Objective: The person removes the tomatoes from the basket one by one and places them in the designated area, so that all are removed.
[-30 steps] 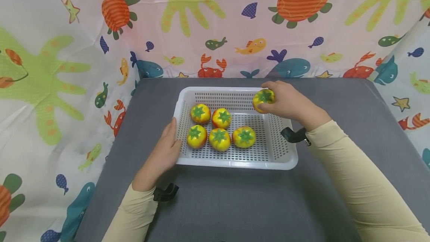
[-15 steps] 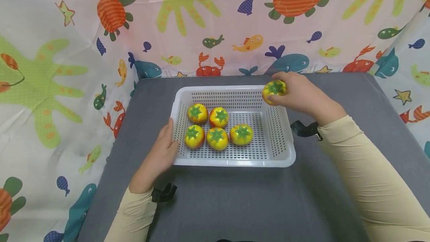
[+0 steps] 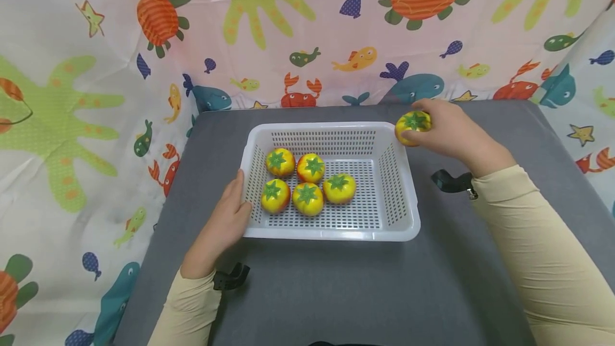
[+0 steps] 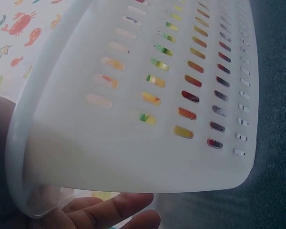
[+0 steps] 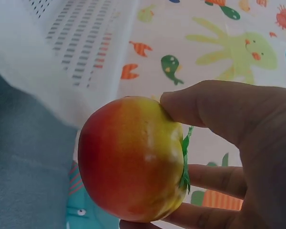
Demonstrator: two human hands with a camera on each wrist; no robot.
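Note:
My right hand [image 3: 454,132] pinches a yellow-and-red tomato [image 3: 412,127] with a green star-shaped top, held at the basket's back right corner. Up close in the right wrist view, thumb and fingers hold the tomato [image 5: 131,160] from its leafy side. A white perforated plastic basket [image 3: 331,233] stands in front of me. My left hand [image 3: 223,220] grips its left side. In the left wrist view, fingers [image 4: 107,210] show past the edge of the basket wall [image 4: 109,157]. Several similar tomatoes [image 3: 307,199] sit in the basket's left and middle part.
The basket rests on a grey table [image 3: 326,292]. A cloth curtain [image 3: 269,31] printed with sea animals hangs behind and at both sides. Dark straps [image 3: 454,181] sit at both wrists.
My right hand has carried the tomato to the right, from over the basket to its back right corner. The left hand keeps its grip; the basket and its tomatoes shift slightly left in view.

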